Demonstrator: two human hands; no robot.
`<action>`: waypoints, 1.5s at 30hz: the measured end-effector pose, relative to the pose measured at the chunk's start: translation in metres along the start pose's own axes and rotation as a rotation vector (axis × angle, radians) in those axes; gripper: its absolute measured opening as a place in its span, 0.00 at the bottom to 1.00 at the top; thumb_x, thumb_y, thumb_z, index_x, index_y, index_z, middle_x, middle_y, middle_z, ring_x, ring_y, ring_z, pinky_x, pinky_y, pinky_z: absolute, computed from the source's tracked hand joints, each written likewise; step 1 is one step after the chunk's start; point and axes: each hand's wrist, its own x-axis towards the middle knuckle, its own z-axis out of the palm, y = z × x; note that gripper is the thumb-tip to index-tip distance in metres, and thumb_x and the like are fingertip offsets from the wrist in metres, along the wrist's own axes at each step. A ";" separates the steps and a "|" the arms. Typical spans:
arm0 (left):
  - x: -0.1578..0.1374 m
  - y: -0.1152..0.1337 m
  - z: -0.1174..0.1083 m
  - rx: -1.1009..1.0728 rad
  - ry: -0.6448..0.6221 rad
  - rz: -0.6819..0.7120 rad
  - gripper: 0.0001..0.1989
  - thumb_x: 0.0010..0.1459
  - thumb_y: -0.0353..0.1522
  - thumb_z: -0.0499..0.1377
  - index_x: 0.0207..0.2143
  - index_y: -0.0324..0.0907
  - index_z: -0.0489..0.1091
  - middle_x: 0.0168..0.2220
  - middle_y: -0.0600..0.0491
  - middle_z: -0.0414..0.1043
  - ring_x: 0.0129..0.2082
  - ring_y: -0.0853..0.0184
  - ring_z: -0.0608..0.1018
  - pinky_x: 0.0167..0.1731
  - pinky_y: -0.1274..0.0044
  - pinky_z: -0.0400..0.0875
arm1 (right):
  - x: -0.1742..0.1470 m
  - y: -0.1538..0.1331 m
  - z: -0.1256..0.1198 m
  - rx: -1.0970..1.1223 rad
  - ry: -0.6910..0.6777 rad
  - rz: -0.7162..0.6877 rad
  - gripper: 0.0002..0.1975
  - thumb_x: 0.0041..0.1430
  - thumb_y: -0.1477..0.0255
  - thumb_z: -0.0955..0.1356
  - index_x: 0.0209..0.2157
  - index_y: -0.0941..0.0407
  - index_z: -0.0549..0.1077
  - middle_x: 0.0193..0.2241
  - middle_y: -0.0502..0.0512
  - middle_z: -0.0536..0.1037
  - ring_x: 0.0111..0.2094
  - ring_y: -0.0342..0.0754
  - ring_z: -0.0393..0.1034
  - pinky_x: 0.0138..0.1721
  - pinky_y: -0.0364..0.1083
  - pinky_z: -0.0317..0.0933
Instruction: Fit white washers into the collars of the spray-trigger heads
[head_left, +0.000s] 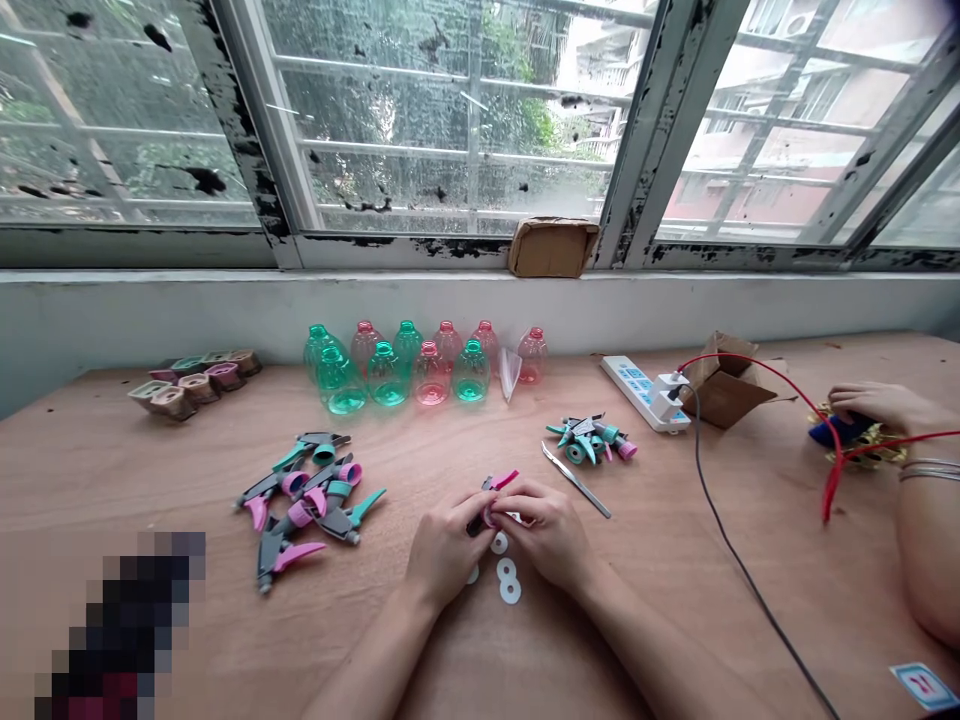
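Observation:
My left hand (450,540) is closed around a grey trigger spray head (475,524), whose pink trigger (507,479) points away from me. My right hand (551,532) pinches at the spray head's pink collar, and a bit of white, which looks like a washer (515,516), shows at its fingertips. Fingers cover most of the spray head. Several flat white ring washers (510,590) lie on the table just below my hands. To the left is a loose pile of spray heads (300,500) with pink and green triggers. A smaller pile of spray heads (592,440) sits to the right, beside a metal scalpel (576,480).
Green bottles (386,375) and pink bottles (431,375) stand along the wall with a clear plastic bag (509,374). Small containers (196,385) are far left. At right are a power strip (645,393), grey cable (720,535), open carton (727,382) and another person's hand (877,402).

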 end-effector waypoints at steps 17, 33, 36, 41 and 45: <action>0.002 0.003 -0.003 -0.066 0.002 -0.061 0.17 0.55 0.26 0.60 0.46 0.49 0.74 0.43 0.55 0.79 0.43 0.64 0.79 0.46 0.74 0.73 | 0.001 0.001 -0.003 0.005 0.021 -0.026 0.08 0.59 0.74 0.69 0.38 0.51 0.80 0.35 0.54 0.79 0.34 0.46 0.74 0.30 0.41 0.68; -0.002 -0.001 0.002 0.084 -0.033 -0.008 0.21 0.54 0.24 0.60 0.49 0.50 0.74 0.46 0.54 0.76 0.45 0.64 0.78 0.44 0.74 0.72 | -0.001 -0.004 0.001 -0.114 -0.002 -0.016 0.07 0.59 0.76 0.68 0.34 0.52 0.79 0.34 0.53 0.79 0.35 0.47 0.74 0.38 0.44 0.67; -0.002 0.000 0.001 0.110 -0.046 0.005 0.21 0.55 0.24 0.61 0.49 0.50 0.74 0.46 0.54 0.76 0.45 0.64 0.78 0.44 0.75 0.72 | -0.002 -0.004 0.002 -0.120 0.007 -0.014 0.07 0.58 0.77 0.68 0.33 0.52 0.79 0.34 0.53 0.79 0.35 0.47 0.74 0.39 0.44 0.67; -0.002 -0.001 0.002 0.164 -0.048 0.048 0.21 0.56 0.24 0.60 0.50 0.52 0.73 0.45 0.56 0.76 0.44 0.65 0.77 0.42 0.75 0.72 | -0.003 -0.003 0.003 -0.119 0.013 -0.004 0.07 0.58 0.77 0.68 0.33 0.53 0.79 0.34 0.53 0.79 0.36 0.47 0.73 0.38 0.44 0.66; -0.001 -0.003 0.003 0.204 -0.044 0.058 0.19 0.56 0.26 0.60 0.50 0.52 0.72 0.46 0.56 0.76 0.44 0.65 0.77 0.41 0.75 0.72 | -0.003 -0.002 0.003 -0.076 0.007 -0.008 0.07 0.59 0.77 0.68 0.33 0.53 0.79 0.34 0.53 0.79 0.36 0.46 0.73 0.35 0.42 0.65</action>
